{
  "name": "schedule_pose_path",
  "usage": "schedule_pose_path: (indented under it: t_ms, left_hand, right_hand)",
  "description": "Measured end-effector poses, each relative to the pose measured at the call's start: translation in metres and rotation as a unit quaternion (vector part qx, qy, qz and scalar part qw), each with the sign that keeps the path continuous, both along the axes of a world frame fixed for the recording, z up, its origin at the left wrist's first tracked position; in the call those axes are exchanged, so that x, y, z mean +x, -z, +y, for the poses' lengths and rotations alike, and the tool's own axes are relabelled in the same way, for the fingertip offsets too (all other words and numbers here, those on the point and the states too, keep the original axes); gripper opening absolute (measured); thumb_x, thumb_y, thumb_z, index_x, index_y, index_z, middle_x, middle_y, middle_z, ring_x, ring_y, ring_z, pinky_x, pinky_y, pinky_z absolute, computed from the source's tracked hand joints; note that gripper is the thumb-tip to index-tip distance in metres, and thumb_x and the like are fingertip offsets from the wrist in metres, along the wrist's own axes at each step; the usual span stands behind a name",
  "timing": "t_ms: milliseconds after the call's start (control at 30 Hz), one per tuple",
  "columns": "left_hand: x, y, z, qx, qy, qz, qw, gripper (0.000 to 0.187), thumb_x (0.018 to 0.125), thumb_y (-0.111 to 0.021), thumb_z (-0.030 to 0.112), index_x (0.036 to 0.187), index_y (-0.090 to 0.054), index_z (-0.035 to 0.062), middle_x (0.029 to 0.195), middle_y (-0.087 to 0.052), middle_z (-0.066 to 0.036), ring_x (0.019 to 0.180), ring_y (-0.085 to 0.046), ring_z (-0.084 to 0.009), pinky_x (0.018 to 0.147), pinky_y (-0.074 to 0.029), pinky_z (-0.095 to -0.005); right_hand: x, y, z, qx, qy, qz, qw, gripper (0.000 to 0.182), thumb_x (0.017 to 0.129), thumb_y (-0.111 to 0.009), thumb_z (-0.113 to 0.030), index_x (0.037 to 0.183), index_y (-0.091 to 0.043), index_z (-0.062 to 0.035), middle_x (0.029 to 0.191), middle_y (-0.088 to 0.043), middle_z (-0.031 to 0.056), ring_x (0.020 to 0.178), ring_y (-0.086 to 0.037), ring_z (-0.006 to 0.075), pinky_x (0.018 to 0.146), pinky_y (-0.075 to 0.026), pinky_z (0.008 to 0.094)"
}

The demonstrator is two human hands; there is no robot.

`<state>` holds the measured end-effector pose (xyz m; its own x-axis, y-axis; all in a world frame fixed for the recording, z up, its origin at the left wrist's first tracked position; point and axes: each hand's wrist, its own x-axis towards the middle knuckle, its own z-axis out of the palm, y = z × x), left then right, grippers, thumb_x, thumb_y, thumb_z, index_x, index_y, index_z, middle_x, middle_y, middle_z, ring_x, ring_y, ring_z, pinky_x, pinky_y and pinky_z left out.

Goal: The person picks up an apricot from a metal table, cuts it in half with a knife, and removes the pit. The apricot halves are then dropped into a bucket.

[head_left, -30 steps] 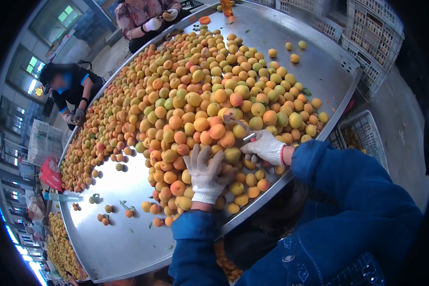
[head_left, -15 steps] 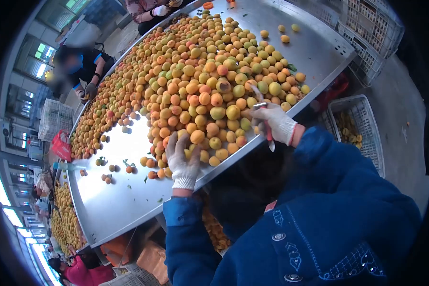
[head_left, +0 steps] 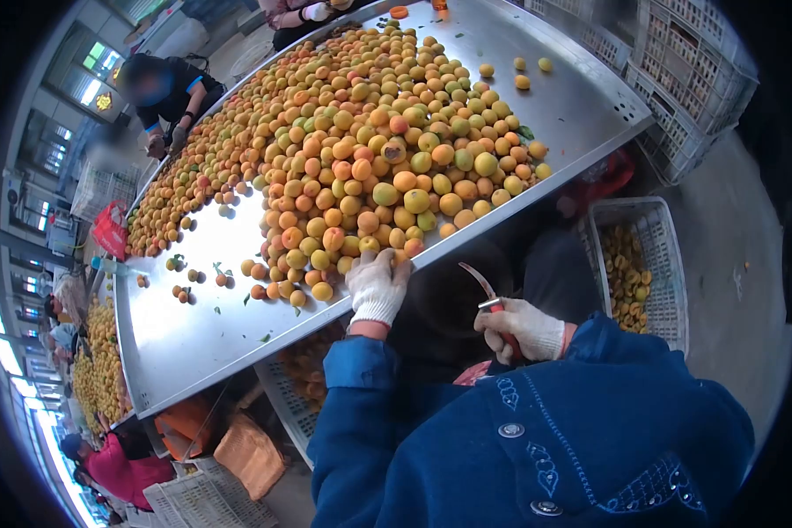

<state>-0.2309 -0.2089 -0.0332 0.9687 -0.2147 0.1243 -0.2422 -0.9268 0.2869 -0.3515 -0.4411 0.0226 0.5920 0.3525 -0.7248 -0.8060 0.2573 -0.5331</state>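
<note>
Both my hands wear white knitted gloves. My right hand is closed around the red handle of a curved knife, in front of the table's near edge. Its thin blade points up and to the left, away from the fruit. At the near rim of the metal table, my left hand rests with bent, slightly parted fingers against the closest apricots. Its fingertips are partly hidden. The heap of apricots, orange, yellow and some greenish, spreads over the table beyond it.
A crate of apricot pieces stands low on the right, below stacked plastic crates. Another crate sits under the table. Across the table, a person in dark clothes leans toward the heap. A red bag hangs at the far left.
My right hand has drawn back from the fruit with the knife, down below the table edge. My left hand has shifted right, from the heap to the rim. The view has tilted slightly.
</note>
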Motion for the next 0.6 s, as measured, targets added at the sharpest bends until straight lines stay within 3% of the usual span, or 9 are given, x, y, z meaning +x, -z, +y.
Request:
schedule_pose_path:
  t_ms: [67,167,300,367,567,600]
  left_hand:
    - [0.009,0.006,-0.007,0.014,0.014,0.001,1.0,0.036,0.081,-0.066,0.04,0.1,-0.067,0.01,0.094,-0.064,-0.014,0.093,-0.06,-0.0338,0.081,-0.045,-0.0463]
    - [0.016,0.002,-0.017,0.026,0.035,0.008,0.999,0.033,0.082,-0.066,0.038,0.099,-0.068,0.0102,0.095,-0.065,-0.014,0.093,-0.061,-0.034,0.081,-0.047,-0.0455]
    - [0.037,-0.011,-0.028,-0.062,-0.032,-0.004,0.998,0.026,0.08,-0.071,0.029,0.096,-0.068,0.008,0.088,-0.066,-0.014,0.084,-0.065,-0.0305,0.074,-0.051,-0.0404]
    - [0.054,-0.017,-0.033,-0.121,0.002,-0.107,0.987,0.026,0.079,-0.073,0.027,0.096,-0.068,0.0087,0.087,-0.066,-0.014,0.082,-0.065,-0.0298,0.071,-0.051,-0.0402]
    - [0.113,-0.038,-0.067,-0.016,0.009,-0.073,0.997,0.039,0.08,-0.066,0.042,0.101,-0.067,0.0099,0.098,-0.064,-0.014,0.094,-0.06,-0.033,0.083,-0.045,-0.045]
    - [0.121,-0.039,-0.072,0.056,0.01,-0.021,0.998,0.041,0.078,-0.067,0.043,0.102,-0.066,0.0098,0.099,-0.064,-0.015,0.094,-0.06,-0.0329,0.083,-0.046,-0.0445]
  right_hand:
    - [0.0,-0.005,-0.006,0.01,0.01,0.005,1.0,0.013,0.092,-0.057,-0.018,0.091,-0.051,-0.0057,0.059,-0.043,0.0014,0.044,-0.038,0.0098,0.043,-0.035,0.0252]
    - [0.004,0.004,-0.019,0.01,0.057,-0.021,0.998,0.012,0.092,-0.056,-0.016,0.091,-0.051,-0.005,0.058,-0.043,0.001,0.043,-0.039,0.0097,0.042,-0.033,0.0247]
    - [0.014,0.016,-0.036,-0.034,0.103,-0.092,0.99,0.014,0.09,-0.059,-0.018,0.092,-0.05,-0.0068,0.057,-0.044,0.0,0.043,-0.038,0.0082,0.04,-0.034,0.0238]
    - [0.015,0.026,-0.045,-0.07,0.096,-0.13,0.984,0.015,0.092,-0.059,-0.02,0.092,-0.051,-0.0064,0.058,-0.046,-0.0008,0.044,-0.041,0.0072,0.041,-0.035,0.0228]
    - [0.031,0.035,-0.053,-0.078,0.062,-0.128,0.987,0.018,0.093,-0.06,-0.023,0.092,-0.052,-0.007,0.059,-0.047,-0.0025,0.046,-0.042,0.0063,0.043,-0.036,0.0218]
    - [0.034,0.037,-0.056,-0.081,0.053,-0.133,0.986,0.018,0.093,-0.059,-0.024,0.092,-0.053,-0.0074,0.059,-0.046,-0.0031,0.046,-0.042,0.0061,0.043,-0.036,0.0217]
